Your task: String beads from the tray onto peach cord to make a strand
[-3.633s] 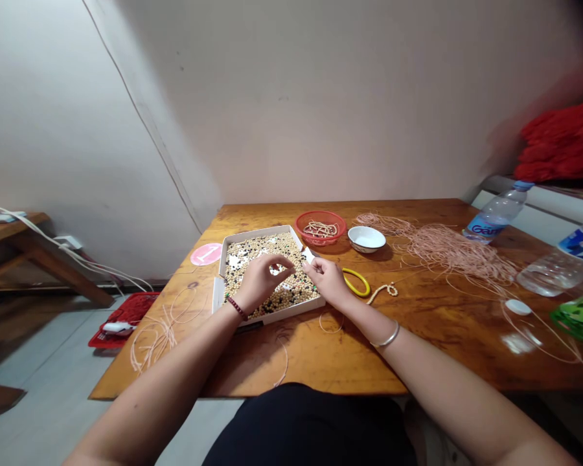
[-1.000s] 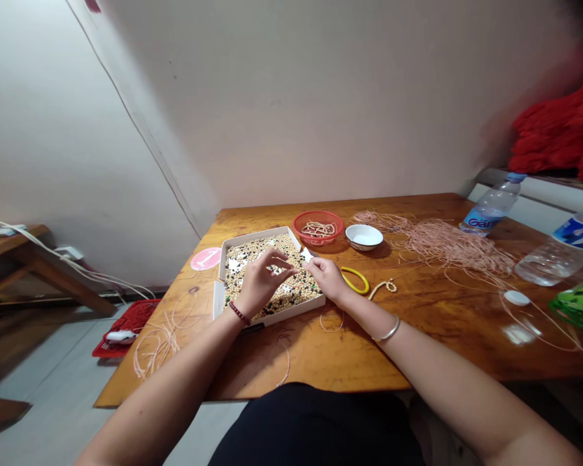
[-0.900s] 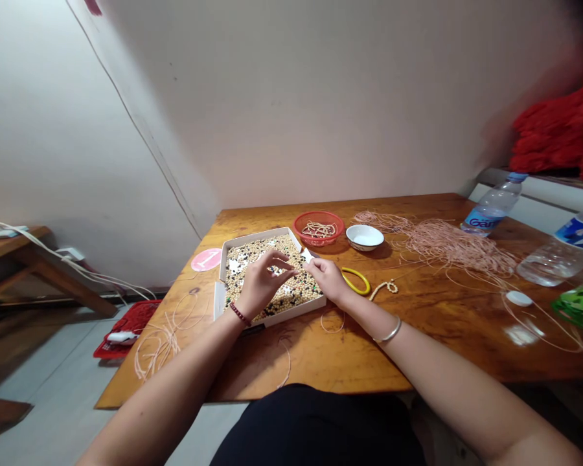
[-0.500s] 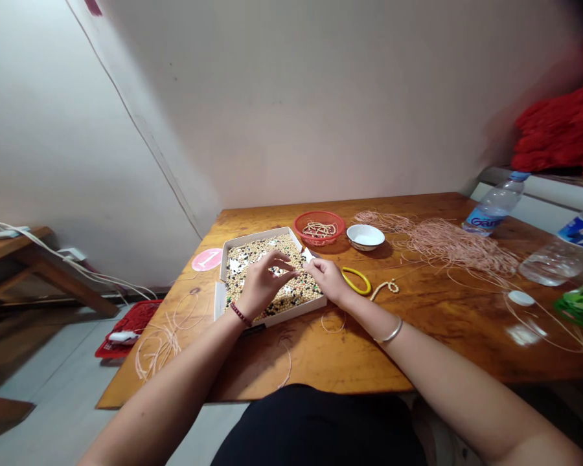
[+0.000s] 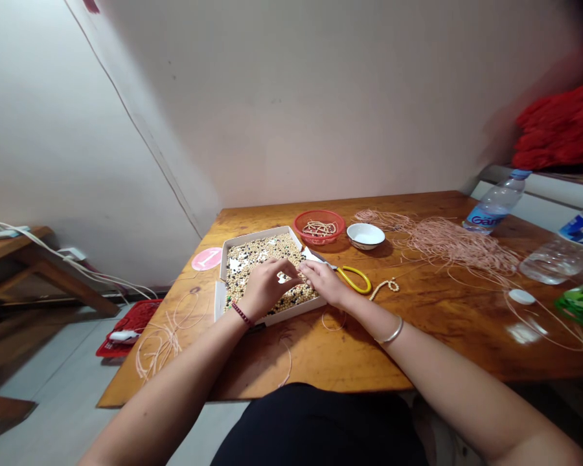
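My left hand is over a shallow white cardboard box filled with small beads, mostly cream with black and a few green ones. Its thumb and forefinger curve into a ring, their tips meeting the fingers of my right hand. The right hand is closed in a pinch at the box's right edge. Whatever lies between the fingertips is too small to make out. Just beyond the right hand are scissors with yellow handles, and a short string of cream beads is beside them.
Behind the box stand a red basket holding bead strands and a white bowl. A heap of pink cord and plastic bottles occupy the right side. Loose cord and a pink number disc lie at left.
My left fingers have come together with the right fingertips, where a gap showed before. My right hand has shifted slightly down and left, exposing more of the scissors.
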A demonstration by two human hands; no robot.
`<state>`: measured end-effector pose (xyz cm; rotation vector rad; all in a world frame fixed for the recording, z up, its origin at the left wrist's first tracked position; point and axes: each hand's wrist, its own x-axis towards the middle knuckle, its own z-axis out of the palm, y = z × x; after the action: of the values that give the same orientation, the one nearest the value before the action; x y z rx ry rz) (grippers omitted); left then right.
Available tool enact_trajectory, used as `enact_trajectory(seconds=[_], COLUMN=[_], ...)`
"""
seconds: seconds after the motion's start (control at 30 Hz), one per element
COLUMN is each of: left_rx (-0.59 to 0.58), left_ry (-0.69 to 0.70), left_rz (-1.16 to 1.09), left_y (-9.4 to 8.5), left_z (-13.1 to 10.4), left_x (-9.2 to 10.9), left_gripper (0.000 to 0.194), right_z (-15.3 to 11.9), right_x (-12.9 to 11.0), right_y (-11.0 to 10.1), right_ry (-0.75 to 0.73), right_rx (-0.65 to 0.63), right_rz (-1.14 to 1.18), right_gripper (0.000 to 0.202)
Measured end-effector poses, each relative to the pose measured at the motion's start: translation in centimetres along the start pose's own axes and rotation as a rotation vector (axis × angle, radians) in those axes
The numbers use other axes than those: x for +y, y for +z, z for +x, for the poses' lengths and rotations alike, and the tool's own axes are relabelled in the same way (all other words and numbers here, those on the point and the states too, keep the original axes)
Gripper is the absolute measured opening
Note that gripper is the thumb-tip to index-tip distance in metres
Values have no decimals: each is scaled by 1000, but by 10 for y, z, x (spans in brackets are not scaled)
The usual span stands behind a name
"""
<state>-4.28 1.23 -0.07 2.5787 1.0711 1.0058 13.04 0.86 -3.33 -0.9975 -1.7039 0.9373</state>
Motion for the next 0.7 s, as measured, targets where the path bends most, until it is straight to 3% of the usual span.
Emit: enact_trajectory(seconds=[0.2, 0.37, 0.47, 0.57, 0.7], left_rx=[17, 41, 35, -101, -295], left_ry=[-16, -93, -166, -215, -291], left_rz=[168, 235, 283, 384, 437], left_y=[-1, -3, -2, -1, 1], left_z=[0, 0, -1, -5, -7], left_x=[2, 1, -5, -11, -13], left_gripper=[14, 21, 23, 21, 25], right_z=[-1, 3, 6, 7, 7], right_x=[4, 8, 6, 2, -2], right_y=[1, 0, -4, -9, -13], right_ry=[-28, 33, 182, 301, 325], right_rx=[-98, 28, 113, 135, 131], right_rz=[-45, -44, 141, 411, 572], right_gripper=[32, 32, 30, 33, 40])
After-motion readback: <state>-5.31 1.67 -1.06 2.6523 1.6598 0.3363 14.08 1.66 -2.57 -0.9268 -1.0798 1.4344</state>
